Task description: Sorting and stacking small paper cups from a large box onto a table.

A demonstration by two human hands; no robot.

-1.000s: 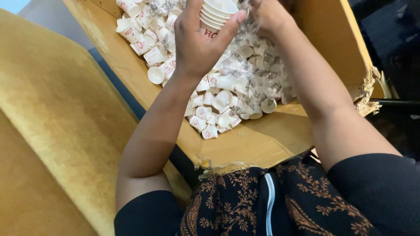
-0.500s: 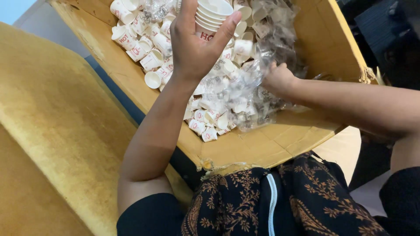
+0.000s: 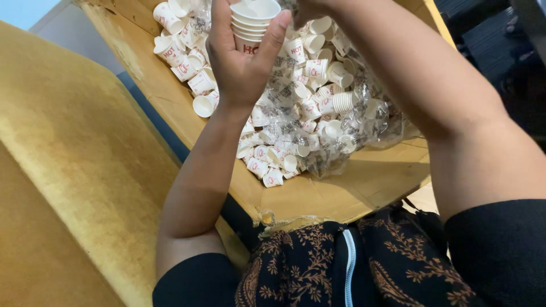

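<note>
Head view: the left hand is raised over the box, fingers and thumb curled round a stack of cups, holding it upright near the top edge of the view. The right hand is mostly cut off at the top edge, just beside the stack; its grip cannot be told. Below both hands, loose cups lie heaped in the box among clear plastic wrap. A yellow cushion lies left of the box.
</note>
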